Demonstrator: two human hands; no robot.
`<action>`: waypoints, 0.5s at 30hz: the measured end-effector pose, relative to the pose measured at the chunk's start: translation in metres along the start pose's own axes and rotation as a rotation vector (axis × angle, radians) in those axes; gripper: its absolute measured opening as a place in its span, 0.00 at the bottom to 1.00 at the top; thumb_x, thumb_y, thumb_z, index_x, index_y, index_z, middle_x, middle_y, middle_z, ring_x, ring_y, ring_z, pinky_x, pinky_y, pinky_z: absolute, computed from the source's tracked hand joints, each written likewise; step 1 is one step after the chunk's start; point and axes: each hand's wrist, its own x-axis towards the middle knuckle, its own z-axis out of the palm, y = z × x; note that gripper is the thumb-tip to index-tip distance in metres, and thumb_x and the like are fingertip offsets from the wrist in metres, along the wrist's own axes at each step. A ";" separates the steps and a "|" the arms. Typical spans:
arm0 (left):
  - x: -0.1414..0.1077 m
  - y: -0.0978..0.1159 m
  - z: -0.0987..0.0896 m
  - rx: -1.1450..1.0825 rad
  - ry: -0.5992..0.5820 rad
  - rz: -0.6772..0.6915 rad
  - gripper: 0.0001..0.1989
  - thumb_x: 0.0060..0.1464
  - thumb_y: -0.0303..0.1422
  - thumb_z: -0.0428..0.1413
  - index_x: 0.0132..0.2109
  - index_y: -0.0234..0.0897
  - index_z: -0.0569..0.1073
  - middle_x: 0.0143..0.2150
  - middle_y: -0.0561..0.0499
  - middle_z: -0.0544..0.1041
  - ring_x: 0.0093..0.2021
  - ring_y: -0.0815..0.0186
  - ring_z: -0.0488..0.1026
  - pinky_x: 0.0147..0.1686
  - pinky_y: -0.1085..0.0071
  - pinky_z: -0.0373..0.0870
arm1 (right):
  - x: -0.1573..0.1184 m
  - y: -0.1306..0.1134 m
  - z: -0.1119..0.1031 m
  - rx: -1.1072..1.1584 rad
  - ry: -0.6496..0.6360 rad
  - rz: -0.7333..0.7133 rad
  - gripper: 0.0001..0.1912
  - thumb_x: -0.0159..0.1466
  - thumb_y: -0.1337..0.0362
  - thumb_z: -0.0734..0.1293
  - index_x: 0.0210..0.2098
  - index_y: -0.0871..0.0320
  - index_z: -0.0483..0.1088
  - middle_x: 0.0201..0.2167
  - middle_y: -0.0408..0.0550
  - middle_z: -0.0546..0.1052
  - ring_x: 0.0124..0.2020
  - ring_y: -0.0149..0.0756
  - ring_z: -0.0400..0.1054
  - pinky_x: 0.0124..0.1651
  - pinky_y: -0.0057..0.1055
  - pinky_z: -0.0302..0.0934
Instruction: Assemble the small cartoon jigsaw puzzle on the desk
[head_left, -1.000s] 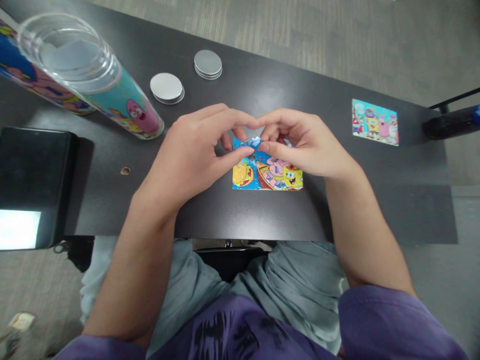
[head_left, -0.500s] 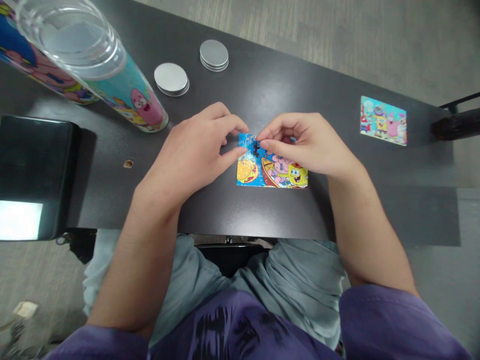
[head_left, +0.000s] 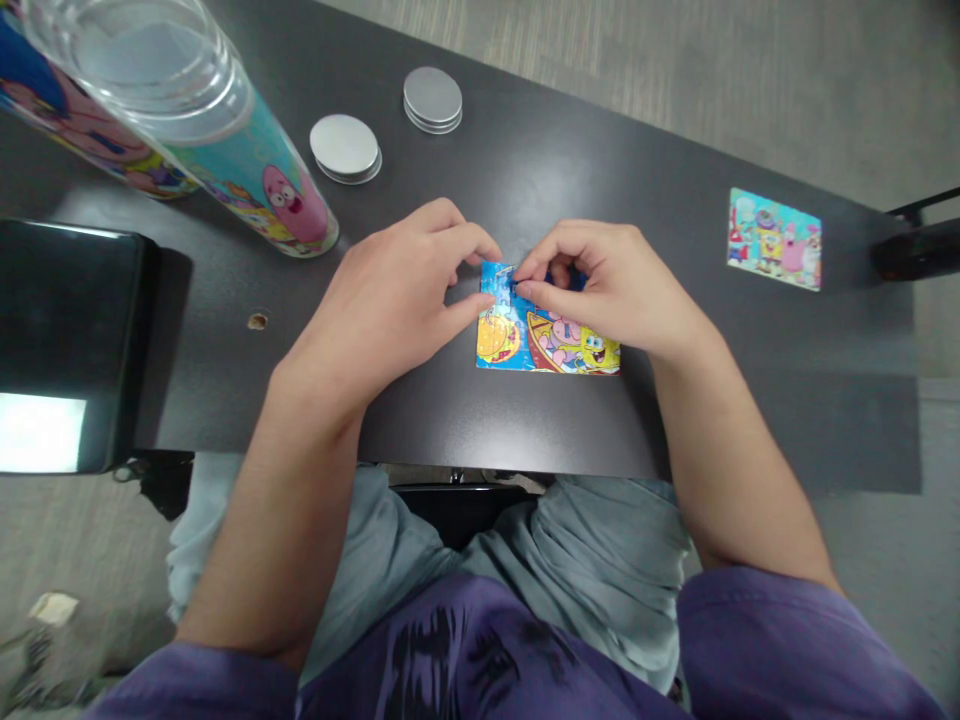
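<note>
- Puzzle, centre of the frame: bright blue ground, cartoon print in yellow, pink and red-brown, crossed by fine seams.
- Card, upper right: turquoise, with red, yellow and pink cartoon figures.
- Front tube, upper left: clear top, turquoise wrap with pink and yellow cartoons.
- Rear tube, far upper left: deep blue, pink and yellow print.
- Discs, top, left of centre: plain silver.
- Table: dark grey, pale sheen.
- Device, left edge: black, one bright white rectangle.
- Shirt, bottom: purple, streaky black print.
- Trousers, lower middle: plain grey-green.
- Floor, top: streaked grey-beige.
</note>
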 end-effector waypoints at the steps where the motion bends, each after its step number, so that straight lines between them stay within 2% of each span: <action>1: 0.000 0.000 0.000 -0.001 0.002 0.001 0.16 0.75 0.34 0.67 0.65 0.46 0.88 0.66 0.44 0.87 0.54 0.49 0.87 0.59 0.50 0.86 | 0.001 0.000 -0.001 -0.043 0.004 -0.021 0.01 0.75 0.64 0.81 0.45 0.49 0.89 0.42 0.48 0.85 0.38 0.44 0.75 0.45 0.46 0.71; 4: 0.000 -0.002 0.001 -0.019 0.008 0.005 0.15 0.73 0.34 0.68 0.63 0.48 0.88 0.66 0.45 0.87 0.54 0.49 0.88 0.58 0.52 0.86 | 0.002 -0.002 -0.003 -0.105 0.002 0.024 0.03 0.76 0.60 0.84 0.48 0.46 0.90 0.48 0.51 0.85 0.48 0.51 0.77 0.53 0.50 0.77; 6: -0.001 -0.004 0.001 -0.023 0.018 0.019 0.15 0.73 0.34 0.68 0.63 0.48 0.88 0.65 0.45 0.87 0.54 0.49 0.88 0.57 0.53 0.86 | 0.003 -0.003 -0.004 -0.086 -0.002 0.056 0.06 0.76 0.56 0.86 0.48 0.43 0.89 0.49 0.52 0.84 0.52 0.54 0.77 0.58 0.52 0.79; 9: -0.001 -0.008 0.002 -0.012 0.032 0.043 0.15 0.73 0.35 0.68 0.63 0.49 0.87 0.64 0.45 0.87 0.52 0.50 0.88 0.55 0.53 0.86 | 0.003 -0.001 -0.003 -0.064 0.015 0.044 0.10 0.77 0.49 0.88 0.47 0.42 0.89 0.48 0.52 0.84 0.49 0.53 0.75 0.58 0.53 0.79; 12: -0.001 -0.009 0.003 -0.029 0.047 0.049 0.14 0.74 0.35 0.66 0.63 0.50 0.87 0.63 0.45 0.87 0.49 0.51 0.86 0.54 0.52 0.86 | 0.002 0.006 -0.006 -0.062 0.134 0.047 0.16 0.79 0.42 0.87 0.47 0.44 0.89 0.46 0.52 0.85 0.45 0.52 0.74 0.53 0.51 0.77; 15: 0.000 -0.008 0.003 -0.047 0.077 0.044 0.13 0.76 0.35 0.63 0.62 0.50 0.88 0.64 0.44 0.88 0.45 0.53 0.85 0.53 0.50 0.86 | 0.002 0.020 -0.018 -0.081 0.308 0.072 0.21 0.77 0.37 0.88 0.45 0.43 0.85 0.43 0.52 0.84 0.50 0.56 0.77 0.53 0.50 0.76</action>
